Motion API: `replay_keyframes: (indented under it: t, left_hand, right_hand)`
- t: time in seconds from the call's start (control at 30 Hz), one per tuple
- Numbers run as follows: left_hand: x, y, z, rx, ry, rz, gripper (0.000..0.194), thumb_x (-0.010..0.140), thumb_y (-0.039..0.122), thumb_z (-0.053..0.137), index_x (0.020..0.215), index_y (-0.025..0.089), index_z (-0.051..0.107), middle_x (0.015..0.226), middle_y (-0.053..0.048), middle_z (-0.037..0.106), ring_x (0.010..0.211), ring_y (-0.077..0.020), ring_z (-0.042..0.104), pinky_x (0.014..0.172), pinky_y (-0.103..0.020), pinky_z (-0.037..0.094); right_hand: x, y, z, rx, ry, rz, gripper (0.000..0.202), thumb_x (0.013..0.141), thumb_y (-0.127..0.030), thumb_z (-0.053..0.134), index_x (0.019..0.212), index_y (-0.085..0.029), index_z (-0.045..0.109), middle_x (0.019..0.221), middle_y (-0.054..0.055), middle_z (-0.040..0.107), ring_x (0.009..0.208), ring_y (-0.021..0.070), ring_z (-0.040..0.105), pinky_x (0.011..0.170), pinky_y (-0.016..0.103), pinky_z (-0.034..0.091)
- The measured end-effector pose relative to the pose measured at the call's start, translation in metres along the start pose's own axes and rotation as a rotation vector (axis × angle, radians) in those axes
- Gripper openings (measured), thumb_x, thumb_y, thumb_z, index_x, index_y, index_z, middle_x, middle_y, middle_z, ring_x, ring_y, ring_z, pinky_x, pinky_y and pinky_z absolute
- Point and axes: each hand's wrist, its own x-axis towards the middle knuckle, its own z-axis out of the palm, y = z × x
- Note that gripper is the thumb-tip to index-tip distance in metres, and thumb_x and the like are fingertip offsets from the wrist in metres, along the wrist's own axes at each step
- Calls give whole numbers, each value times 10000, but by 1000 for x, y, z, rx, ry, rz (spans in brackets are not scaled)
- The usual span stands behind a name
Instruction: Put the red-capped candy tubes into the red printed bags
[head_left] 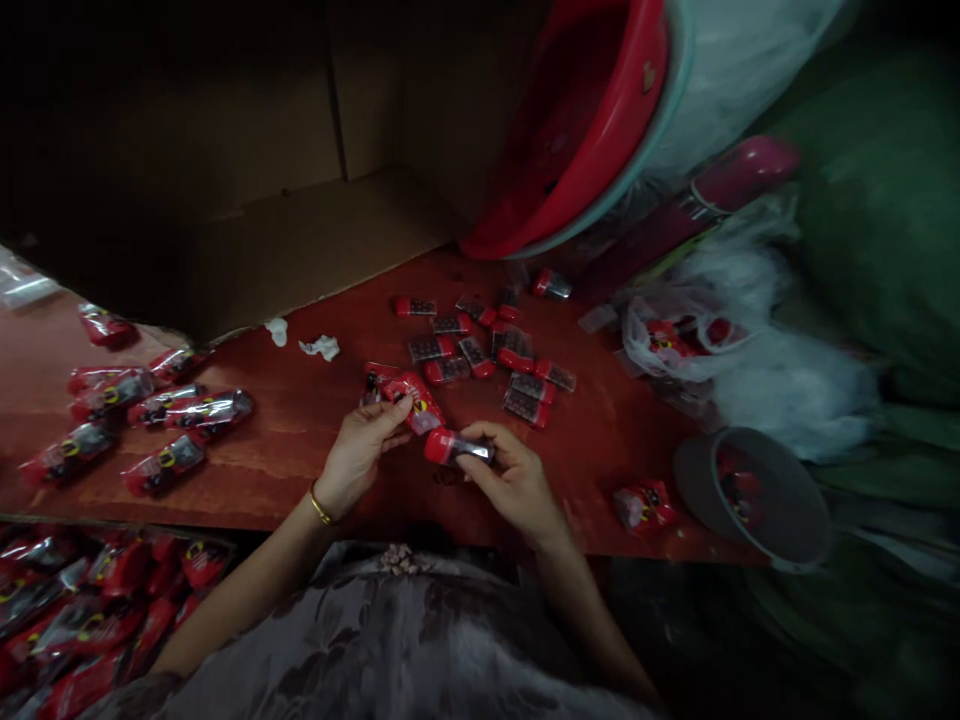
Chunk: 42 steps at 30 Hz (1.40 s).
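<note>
My left hand pinches a red printed plastic pouch between thumb and fingers, above the red table. Just right of it, my right hand grips a small clear container with a red cap. Its red end points left towards the pouch, and the two lie close together; whether they touch I cannot tell. Beyond my hands, several similar red-capped containers lie scattered on the table. What is inside the containers looks dark and cannot be made out.
Several filled red packets lie on the left, with more in a box below. A large cardboard box and a red basin stand behind. At right are a grey bucket, a plastic bag and a pink flask.
</note>
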Motion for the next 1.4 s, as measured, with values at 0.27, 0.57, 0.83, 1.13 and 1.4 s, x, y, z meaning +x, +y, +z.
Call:
replay_keyframes:
  t: [0.27, 0.57, 0.83, 1.13, 1.4]
  left_hand:
    - [-1, -2, -4, 140, 24, 105, 449, 431, 483, 833, 638, 116, 678, 653, -21, 654, 599, -100, 580, 617, -228, 474]
    - [0, -8, -2, 129, -71, 100, 412, 452, 420, 847, 688, 121, 692, 688, -22, 672, 609, -102, 591, 621, -219, 487]
    - [-1, -20, 3, 136, -45, 170, 391, 491, 322, 845, 799, 124, 709, 758, -29, 703, 648, -114, 600, 669, -232, 481]
    - [2, -29, 9, 63, -9, 155, 370, 480, 342, 848, 695, 110, 655, 626, 0, 633, 564, -84, 538, 584, -208, 431]
    - [-1, -42, 19, 54, -12, 244, 382, 569, 439, 788, 711, 118, 636, 597, 25, 590, 515, -53, 467, 521, -183, 374]
  right_hand:
    - [2, 5, 13, -1, 117, 31, 201, 802, -321, 609, 959, -197, 588, 813, 9, 629, 681, 129, 593, 613, 240, 500]
    - [2, -1, 24, 336, 144, 212, 233, 783, -361, 618, 931, -188, 570, 637, -48, 567, 464, 75, 523, 488, 206, 479]
    - [5, -1, 31, 317, 251, 225, 222, 748, -330, 656, 895, -181, 583, 645, -43, 585, 475, 65, 522, 470, 181, 462]
    - [7, -1, 47, 318, 363, 242, 234, 749, -334, 643, 904, -170, 582, 602, -52, 574, 436, 60, 505, 441, 180, 443]
    - [8, 0, 56, 427, 393, 277, 256, 771, -389, 620, 894, -172, 561, 564, -65, 556, 405, 62, 506, 427, 183, 440]
